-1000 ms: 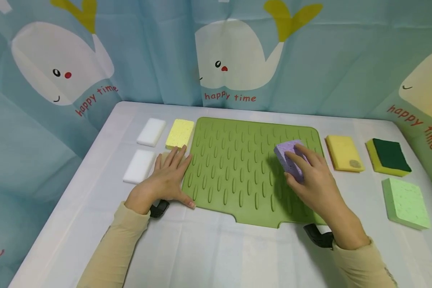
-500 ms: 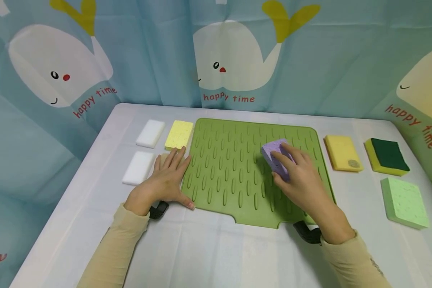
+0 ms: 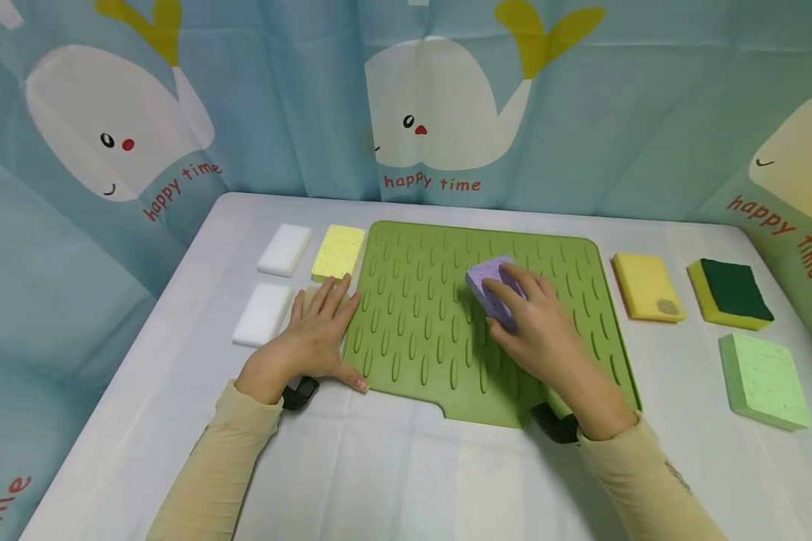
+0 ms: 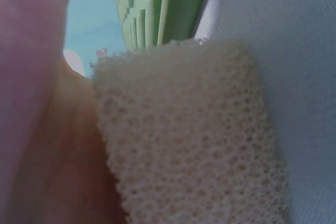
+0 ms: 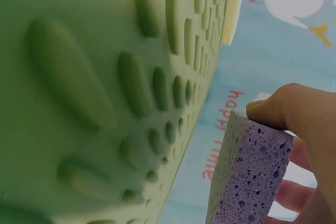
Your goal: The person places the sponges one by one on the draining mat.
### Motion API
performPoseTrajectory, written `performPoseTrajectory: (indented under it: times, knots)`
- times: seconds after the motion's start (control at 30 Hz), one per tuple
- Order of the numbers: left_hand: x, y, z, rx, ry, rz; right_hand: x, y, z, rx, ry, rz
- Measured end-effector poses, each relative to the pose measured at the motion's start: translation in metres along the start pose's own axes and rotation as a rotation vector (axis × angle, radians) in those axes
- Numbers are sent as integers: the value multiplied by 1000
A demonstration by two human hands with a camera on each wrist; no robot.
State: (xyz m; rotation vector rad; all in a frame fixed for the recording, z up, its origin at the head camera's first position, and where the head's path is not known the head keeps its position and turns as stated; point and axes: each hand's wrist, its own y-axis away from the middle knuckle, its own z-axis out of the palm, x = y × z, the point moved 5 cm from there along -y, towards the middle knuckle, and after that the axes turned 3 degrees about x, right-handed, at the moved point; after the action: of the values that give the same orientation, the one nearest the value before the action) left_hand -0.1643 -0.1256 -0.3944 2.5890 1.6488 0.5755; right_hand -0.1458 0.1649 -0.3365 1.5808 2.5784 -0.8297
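A purple sponge [image 3: 492, 289] is pinched between the thumb and fingers of my right hand [image 3: 541, 327], held over the middle of the green ribbed mat [image 3: 413, 300]. The right wrist view shows the pitted sponge [image 5: 249, 174] raised off the mat, thumb along its upper edge. My left hand [image 3: 314, 334] lies with fingers spread at the mat's left edge, thumb reaching its front corner. Beneath that hand is a beige porous sponge [image 4: 184, 135], mostly hidden in the head view; the left wrist view shows it beside the palm.
Left of the mat lie a pale yellow sponge [image 3: 338, 252] and two white sponges, one farther back [image 3: 285, 249] and another white sponge [image 3: 262, 314] nearer. On the right are a yellow sponge [image 3: 646, 285], a green-topped scouring sponge [image 3: 732, 293] and a light green sponge [image 3: 765, 381]. A whale-print curtain [image 3: 298, 98] hangs behind.
My right hand has carried the purple sponge leftward over the mat, from its right part to the middle. The left hand has stayed in place.
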Motion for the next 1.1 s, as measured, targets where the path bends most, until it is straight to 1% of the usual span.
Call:
performPoseTrajectory:
  times: [0.4, 0.57, 0.83, 1.1]
  knots:
    - [1, 1, -1, -5, 3, -5, -10, -17, 14, -62, 11, -2]
    - [1, 1, -1, 1, 13, -2, -13, -26, 19, -90, -18, 14]
    - [1, 1, -2, -3, 17, -5, -21, -41, 26, -131, -48, 16]
    - [0, 0, -3, -16, 10, -9, -27, -46, 32, -170, -57, 44]
